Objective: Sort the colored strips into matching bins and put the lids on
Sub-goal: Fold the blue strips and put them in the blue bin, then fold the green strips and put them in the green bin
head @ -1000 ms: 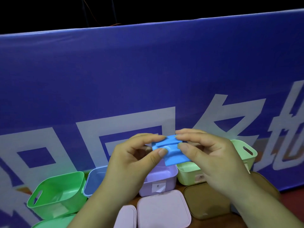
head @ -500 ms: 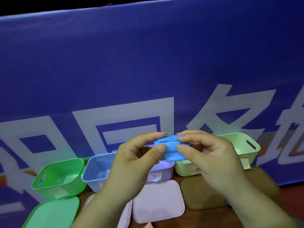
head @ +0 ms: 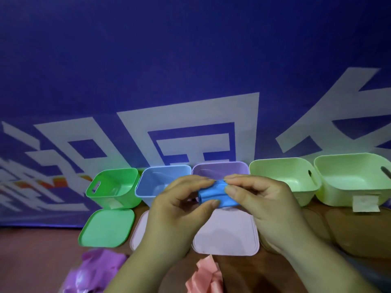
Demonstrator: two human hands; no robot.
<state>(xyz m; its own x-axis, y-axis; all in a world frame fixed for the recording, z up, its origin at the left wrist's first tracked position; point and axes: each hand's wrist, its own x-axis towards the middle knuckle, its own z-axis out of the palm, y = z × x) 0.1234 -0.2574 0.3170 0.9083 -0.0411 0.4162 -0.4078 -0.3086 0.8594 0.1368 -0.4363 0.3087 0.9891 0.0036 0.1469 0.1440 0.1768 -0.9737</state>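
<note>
**Head view.** Your left hand (head: 179, 210) and right hand (head: 266, 199) meet at the centre. Both pinch 1 folded blue strip (head: 213, 196) between thumb and fingertips, which holds it compact for dropping. The strip hangs above the row of 5 open bins. The blue bin (head: 154, 187), its likely target, is just at the strip's 9 o'clock. Lids such as the green lid (head: 108, 228), at 7 o'clock, lie flat on the desk (head: 239, 269) before their bins, ready for capping. Pink strips (head: 205, 275) wait unsorted at 6 o'clock.

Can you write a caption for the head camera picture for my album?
Left hand and right hand pinch a folded blue strip near the open blue bin.
</note>
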